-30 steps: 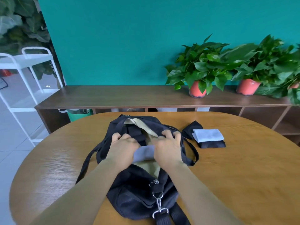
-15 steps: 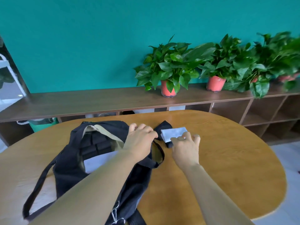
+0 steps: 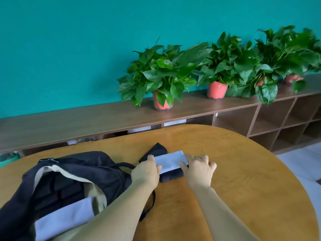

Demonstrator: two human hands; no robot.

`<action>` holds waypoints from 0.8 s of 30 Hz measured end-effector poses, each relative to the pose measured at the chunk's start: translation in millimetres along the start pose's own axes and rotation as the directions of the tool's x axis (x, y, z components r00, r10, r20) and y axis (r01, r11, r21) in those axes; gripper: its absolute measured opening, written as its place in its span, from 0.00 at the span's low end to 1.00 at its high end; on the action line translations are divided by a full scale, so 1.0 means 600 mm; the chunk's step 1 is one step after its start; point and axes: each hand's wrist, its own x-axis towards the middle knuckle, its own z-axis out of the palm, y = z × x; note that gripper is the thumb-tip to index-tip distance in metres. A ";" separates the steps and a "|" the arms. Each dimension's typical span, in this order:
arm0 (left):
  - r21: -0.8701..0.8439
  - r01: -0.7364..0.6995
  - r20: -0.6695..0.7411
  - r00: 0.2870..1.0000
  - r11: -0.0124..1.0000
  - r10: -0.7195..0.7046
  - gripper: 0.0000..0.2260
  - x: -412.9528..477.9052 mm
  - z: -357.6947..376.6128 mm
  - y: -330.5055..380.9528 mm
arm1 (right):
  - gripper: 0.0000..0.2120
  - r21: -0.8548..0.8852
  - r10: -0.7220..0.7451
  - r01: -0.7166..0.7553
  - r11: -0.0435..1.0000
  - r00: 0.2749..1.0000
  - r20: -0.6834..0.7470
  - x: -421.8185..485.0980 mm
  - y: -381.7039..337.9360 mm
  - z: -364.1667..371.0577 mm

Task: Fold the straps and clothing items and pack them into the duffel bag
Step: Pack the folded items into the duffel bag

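Two hands are clasping a folded pile (image 3: 172, 175)
Left of the grip and nearer, the duffel bag (image 3: 97, 171) is holding a pale cloth (image 3: 64, 220); left hand (image 3: 145, 173) and right hand (image 3: 199, 171) are curling around the pile's ends; potted plants (image 3: 161, 75) are standing beyond.

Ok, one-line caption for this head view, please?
Left hand and right hand hold a folded white-on-black stack on the table, beside the open duffel with a white cloth inside.
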 end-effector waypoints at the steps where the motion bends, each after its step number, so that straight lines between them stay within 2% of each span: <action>1: -0.015 0.025 0.003 1.000 1.000 -0.025 0.12 0.005 0.005 0.000 | 0.13 0.046 0.024 -0.025 0.999 0.999 0.028 0.004 0.004 0.007; 6: -0.072 0.117 -0.020 0.993 0.990 -0.119 0.11 0.015 0.017 0.003 | 0.14 0.208 0.117 -0.142 0.968 0.985 0.125 0.014 0.014 0.021; 11: -0.262 0.177 0.016 0.984 0.949 -0.179 0.12 0.019 0.025 0.008 | 0.22 0.275 0.151 -0.197 0.941 0.972 0.180 0.020 0.009 0.014; 20: -0.438 0.143 -0.082 0.977 0.888 -0.197 0.11 0.004 0.012 0.011 | 0.24 0.430 0.211 -0.289 0.855 0.952 0.221 0.005 -0.007 -0.011; 22: -0.457 0.116 -0.091 0.980 0.882 -0.176 0.11 -0.004 0.006 0.011 | 0.24 0.527 0.207 -0.302 0.795 0.950 0.233 -0.006 -0.008 -0.020; 24: -0.464 0.099 -0.098 0.982 0.880 -0.162 0.11 -0.013 -0.004 0.009 | 0.24 0.690 0.210 -0.345 0.636 0.938 0.275 -0.016 -0.007 -0.035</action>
